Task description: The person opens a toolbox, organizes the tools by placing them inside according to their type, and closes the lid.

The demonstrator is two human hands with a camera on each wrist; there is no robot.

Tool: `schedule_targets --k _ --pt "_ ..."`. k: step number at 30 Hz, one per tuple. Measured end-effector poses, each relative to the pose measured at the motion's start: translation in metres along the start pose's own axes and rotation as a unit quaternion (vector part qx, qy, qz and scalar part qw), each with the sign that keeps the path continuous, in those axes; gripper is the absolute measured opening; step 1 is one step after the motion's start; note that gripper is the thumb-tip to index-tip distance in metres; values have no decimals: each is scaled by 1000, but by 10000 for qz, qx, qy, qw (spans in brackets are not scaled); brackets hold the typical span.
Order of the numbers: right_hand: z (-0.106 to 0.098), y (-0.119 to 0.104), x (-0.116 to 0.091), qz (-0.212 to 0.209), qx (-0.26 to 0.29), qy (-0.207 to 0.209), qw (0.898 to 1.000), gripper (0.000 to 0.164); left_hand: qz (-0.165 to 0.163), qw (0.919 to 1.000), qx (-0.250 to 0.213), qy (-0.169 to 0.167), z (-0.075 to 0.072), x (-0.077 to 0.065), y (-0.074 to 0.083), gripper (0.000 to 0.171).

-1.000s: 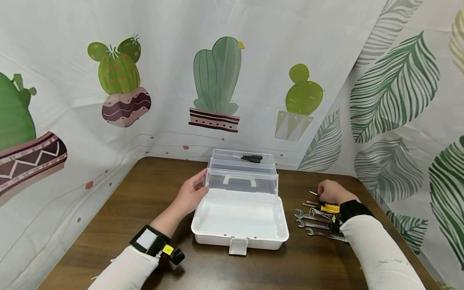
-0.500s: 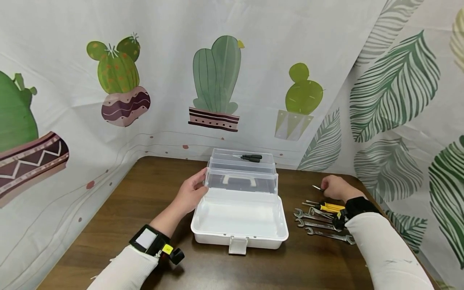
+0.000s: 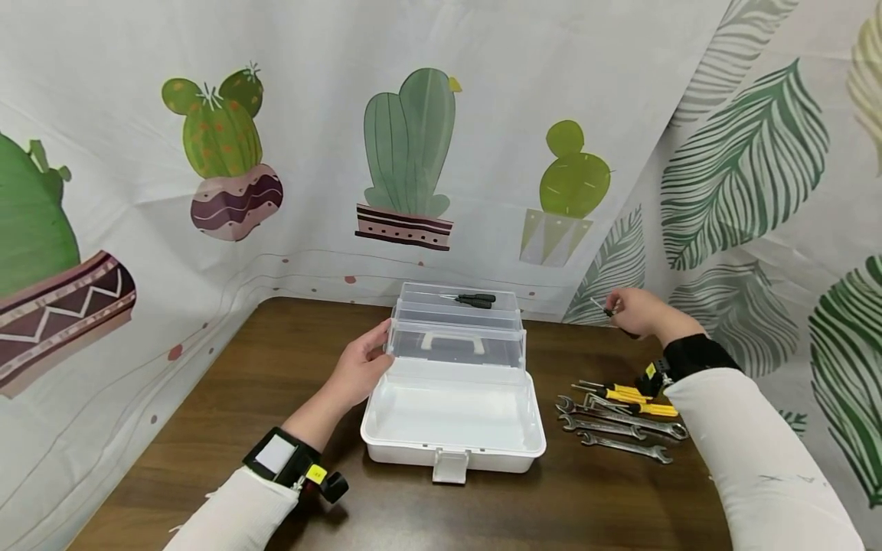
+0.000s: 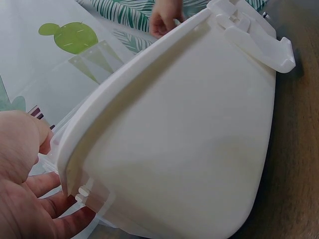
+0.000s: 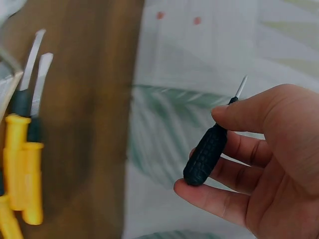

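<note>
A white toolbox [image 3: 403,453] stands with its clear lid [image 3: 506,353] tipped back. My left hand [image 3: 358,373] grips the box's left side by the hinge, with the thumb toward the front and the fingers behind the clear plastic, as the left wrist view shows. Off to the right, raised near the table's back right corner, my right hand [image 3: 639,312] pinches a small black-handled screwdriver [image 5: 203,158] between thumb and fingers. Its thin metal tip [image 5: 241,86] points away from the palm. Two more black-handled screwdrivers [image 3: 477,298] lie on the lid.
Right of the box lie yellow-handled screwdrivers [image 3: 623,395], bent hex keys and several open-ended wrenches [image 3: 623,445]. The box's white latch [image 3: 451,467] hangs down in front. A patterned cloth [image 3: 503,115] closes off the back and right of the brown table [image 3: 289,337].
My right hand has lifted the small screwdriver from the table beyond the yellow-handled ones, moving up and to the right. My left hand stays at the box.
</note>
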State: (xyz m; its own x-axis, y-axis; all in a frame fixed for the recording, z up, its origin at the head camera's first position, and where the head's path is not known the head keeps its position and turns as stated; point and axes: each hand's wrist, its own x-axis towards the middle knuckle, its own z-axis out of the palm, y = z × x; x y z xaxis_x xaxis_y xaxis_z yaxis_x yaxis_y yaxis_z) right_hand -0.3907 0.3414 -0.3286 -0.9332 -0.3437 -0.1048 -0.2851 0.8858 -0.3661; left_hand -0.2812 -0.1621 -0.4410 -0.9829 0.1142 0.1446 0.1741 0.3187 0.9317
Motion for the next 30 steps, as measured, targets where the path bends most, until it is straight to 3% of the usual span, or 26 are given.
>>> schedule_targets --k 7,14,21,30 --pt "-37 -38 8 -197 -200 147 9995 17 -42 10000 43 -2 1 0 1 65" --pt "-52 -88 27 -512 -588 395 9962 21 -43 10000 16 24 1 0 1 66" --pt "-49 -140 49 -704 -977 564 9911 30 -29 10000 -3 18 1 0 0 65" --pt "-21 -189 77 -961 -554 214 9936 26 -31 10000 55 32 1 1 -1 64"
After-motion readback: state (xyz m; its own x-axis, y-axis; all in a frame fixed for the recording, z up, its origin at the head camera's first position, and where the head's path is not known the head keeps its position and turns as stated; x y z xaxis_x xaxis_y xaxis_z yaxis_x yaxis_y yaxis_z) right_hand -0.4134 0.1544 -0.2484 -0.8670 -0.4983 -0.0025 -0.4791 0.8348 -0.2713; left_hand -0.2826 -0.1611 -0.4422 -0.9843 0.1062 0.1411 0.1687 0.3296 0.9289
